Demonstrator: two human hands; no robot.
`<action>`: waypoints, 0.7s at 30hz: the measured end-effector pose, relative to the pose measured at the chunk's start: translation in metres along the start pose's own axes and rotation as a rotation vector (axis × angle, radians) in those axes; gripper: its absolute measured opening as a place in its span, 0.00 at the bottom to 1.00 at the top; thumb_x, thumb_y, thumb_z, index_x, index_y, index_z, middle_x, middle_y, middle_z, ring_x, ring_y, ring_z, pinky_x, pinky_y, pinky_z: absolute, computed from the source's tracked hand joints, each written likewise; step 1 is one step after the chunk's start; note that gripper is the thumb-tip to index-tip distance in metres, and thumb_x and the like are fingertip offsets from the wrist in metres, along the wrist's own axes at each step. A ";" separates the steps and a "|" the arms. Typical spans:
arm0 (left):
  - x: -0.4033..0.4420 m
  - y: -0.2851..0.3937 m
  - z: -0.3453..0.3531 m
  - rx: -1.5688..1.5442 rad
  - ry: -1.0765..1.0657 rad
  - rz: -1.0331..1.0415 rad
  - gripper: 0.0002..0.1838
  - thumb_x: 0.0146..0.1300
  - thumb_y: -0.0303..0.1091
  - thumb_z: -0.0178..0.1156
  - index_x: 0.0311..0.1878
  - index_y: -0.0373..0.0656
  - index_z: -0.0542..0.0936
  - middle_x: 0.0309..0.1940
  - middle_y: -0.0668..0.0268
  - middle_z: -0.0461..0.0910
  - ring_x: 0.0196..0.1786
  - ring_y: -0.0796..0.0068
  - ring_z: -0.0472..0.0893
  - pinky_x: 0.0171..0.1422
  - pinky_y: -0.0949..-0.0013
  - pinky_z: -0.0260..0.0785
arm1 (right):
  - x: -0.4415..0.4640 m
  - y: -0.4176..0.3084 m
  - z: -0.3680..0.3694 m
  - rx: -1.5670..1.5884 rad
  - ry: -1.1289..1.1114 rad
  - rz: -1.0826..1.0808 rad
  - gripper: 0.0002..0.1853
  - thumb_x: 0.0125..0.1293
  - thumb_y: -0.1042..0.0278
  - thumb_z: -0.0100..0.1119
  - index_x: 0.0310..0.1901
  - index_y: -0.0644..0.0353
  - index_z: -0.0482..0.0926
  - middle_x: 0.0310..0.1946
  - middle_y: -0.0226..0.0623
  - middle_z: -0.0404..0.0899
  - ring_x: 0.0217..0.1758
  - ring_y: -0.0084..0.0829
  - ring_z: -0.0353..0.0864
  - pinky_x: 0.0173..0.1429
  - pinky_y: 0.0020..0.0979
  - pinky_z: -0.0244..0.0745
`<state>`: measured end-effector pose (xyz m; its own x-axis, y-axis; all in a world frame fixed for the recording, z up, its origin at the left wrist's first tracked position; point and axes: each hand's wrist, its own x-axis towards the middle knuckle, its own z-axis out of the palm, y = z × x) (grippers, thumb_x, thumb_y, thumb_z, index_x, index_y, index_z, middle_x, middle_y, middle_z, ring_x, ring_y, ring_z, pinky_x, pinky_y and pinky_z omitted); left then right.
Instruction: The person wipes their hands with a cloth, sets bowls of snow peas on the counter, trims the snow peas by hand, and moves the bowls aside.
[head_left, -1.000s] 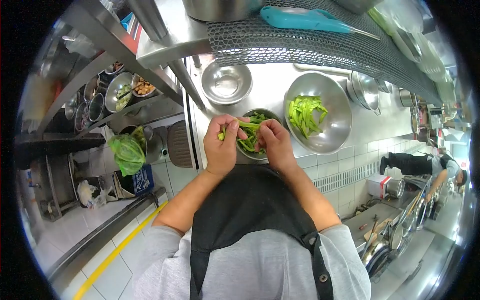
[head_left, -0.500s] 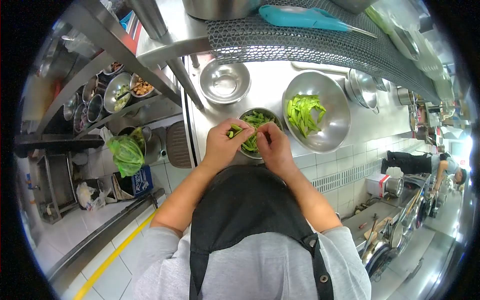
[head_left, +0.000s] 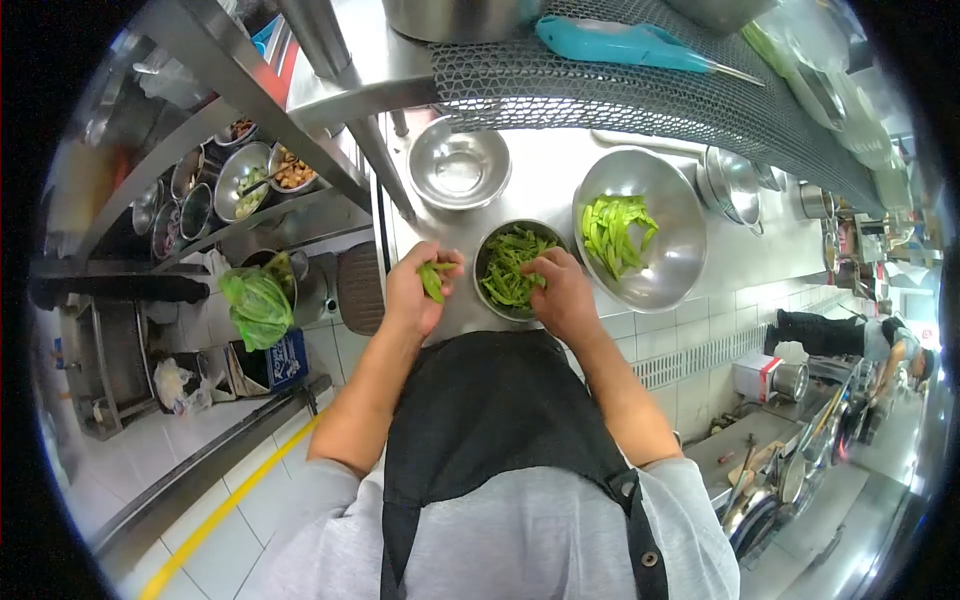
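Several green pods lie in my left hand, its fingers curled round them, left of a steel bowl. That bowl holds many green pieces. My right hand reaches over its right rim with fingertips pressed together among the pieces; what they pinch, if anything, is hidden. On the right, a larger steel bowl contains a pile of bright green pods. Behind my left hand sits another steel bowl with nothing visible in it.
A mesh-covered shelf overhangs the counter, with a blue-handled tool on it. Stacked bowls stand at the right. Food containers and leafy greens are at the left. Another person is far right.
My hands were together over the middle bowl and have moved apart. My left hand has gone left with the pods, now more visible; my right hand has lowered to the pieces in the bowl.
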<state>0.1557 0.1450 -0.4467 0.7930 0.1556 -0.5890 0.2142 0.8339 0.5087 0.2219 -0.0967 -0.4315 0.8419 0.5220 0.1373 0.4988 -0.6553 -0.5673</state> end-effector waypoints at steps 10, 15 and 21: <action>-0.017 0.003 0.004 0.772 -0.207 0.053 0.12 0.73 0.38 0.66 0.52 0.42 0.83 0.40 0.63 0.87 0.33 0.75 0.84 0.36 0.71 0.74 | 0.007 0.000 0.025 0.064 -0.180 0.063 0.09 0.64 0.65 0.66 0.43 0.58 0.85 0.40 0.46 0.86 0.47 0.51 0.87 0.54 0.49 0.82; -0.018 -0.022 0.030 1.391 -0.347 0.689 0.18 0.68 0.41 0.68 0.56 0.41 0.86 0.48 0.55 0.88 0.50 0.53 0.87 0.57 0.56 0.78 | 0.009 -0.019 -0.023 0.191 -0.162 0.136 0.06 0.64 0.71 0.66 0.41 0.59 0.84 0.39 0.46 0.86 0.45 0.52 0.86 0.49 0.48 0.82; -0.009 -0.021 0.048 1.547 -0.484 0.674 0.14 0.69 0.38 0.68 0.49 0.39 0.86 0.42 0.57 0.87 0.47 0.54 0.87 0.54 0.56 0.78 | 0.002 -0.021 -0.019 0.355 0.004 0.183 0.04 0.66 0.74 0.64 0.40 0.63 0.82 0.32 0.38 0.83 0.33 0.33 0.82 0.40 0.34 0.77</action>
<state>0.1720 0.1007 -0.4217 0.9855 -0.1662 0.0341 -0.1248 -0.5740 0.8093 0.2173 -0.0923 -0.4038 0.9115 0.4112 0.0111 0.2390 -0.5075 -0.8278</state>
